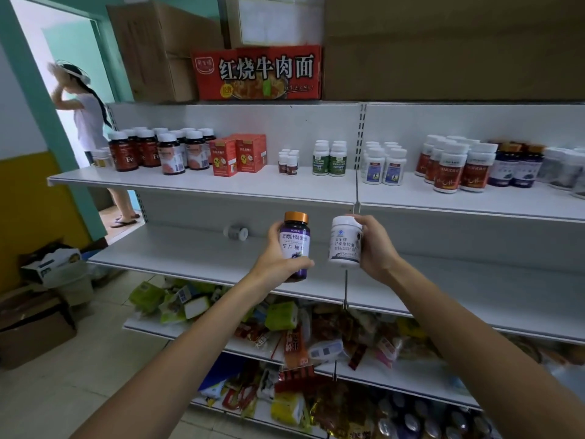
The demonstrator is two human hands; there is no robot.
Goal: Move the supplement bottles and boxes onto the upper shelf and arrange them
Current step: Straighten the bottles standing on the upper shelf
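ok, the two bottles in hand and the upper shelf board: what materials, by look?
Purple bottle in the left hand: translucent dark plastic probably, glossy; light glints along its side; cap looks metallic orange, maybe coated plastic.
White bottle in the right hand: opaque plastic, semi-matte, printed label.
Upper shelf: likely painted sheet metal, smooth white, thin folded front lip.

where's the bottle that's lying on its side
In the head view, the tipped white bottle lies at the back of the middle shelf, left of the purple bottle in the left hand.
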